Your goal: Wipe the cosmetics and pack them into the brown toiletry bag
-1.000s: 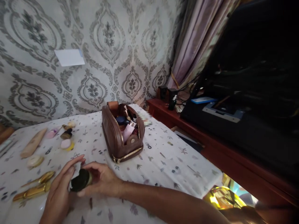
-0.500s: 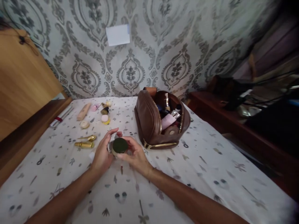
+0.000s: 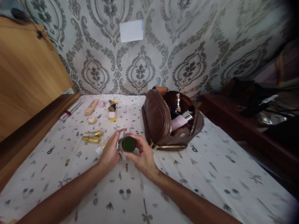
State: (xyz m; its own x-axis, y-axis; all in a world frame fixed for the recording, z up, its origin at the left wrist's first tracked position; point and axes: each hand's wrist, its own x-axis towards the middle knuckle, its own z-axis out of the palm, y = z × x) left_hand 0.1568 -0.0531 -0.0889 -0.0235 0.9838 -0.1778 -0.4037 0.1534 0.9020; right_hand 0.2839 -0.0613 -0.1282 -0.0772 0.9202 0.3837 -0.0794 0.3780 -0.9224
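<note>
A round jar with a dark green lid [image 3: 129, 144] is between my hands, above the patterned cloth. My right hand [image 3: 144, 157] is closed on it, thumb below and fingers at its far side. My left hand [image 3: 110, 152] wraps round the jar's left side, along with something whitish that I cannot make out clearly. Just left of that hand lie a gold tube [image 3: 91, 139], a gold pointed item [image 3: 95, 133] and a small white-capped item [image 3: 100, 150]. To the right stands a brown bag [image 3: 157, 119], unzipped, with a pink tube [image 3: 179, 122] and other cosmetics inside.
Farther back on the white cloth [image 3: 130, 193] lie a peach tube [image 3: 92, 107], a cream round pot [image 3: 92, 119], a pink-and-yellow item [image 3: 112, 116] and several small cosmetics. A wooden panel [image 3: 32, 59] borders the left; dark furniture [image 3: 224, 115] is at the right.
The view has shifted, so things appear farther right. The jar's green lid has tilted more toward the camera. A white-capped item beside my left hand shows more.
</note>
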